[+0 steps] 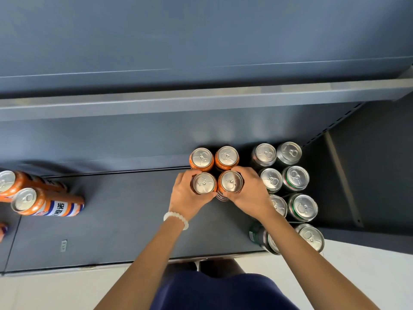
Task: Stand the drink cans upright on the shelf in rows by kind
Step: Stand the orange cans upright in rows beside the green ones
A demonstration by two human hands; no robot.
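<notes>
Our left hand [187,195] has its fingers curled round the near-left orange can [203,183], thumb on the near side. Our right hand [250,190] clamps the near-right orange can [230,182] the same way. Both cans stand upright, touching each other, just near of two more upright orange cans, far-left [201,159] and far-right [226,158]; the four make a square block on the dark shelf [125,220]. A white bead bracelet [176,219] sits on the left wrist. Right of the block: green-banded cans [297,178] upright in two rows, partly hidden by our right forearm. Far left: two orange cans [48,203] lying on their sides, well apart from the block.
</notes>
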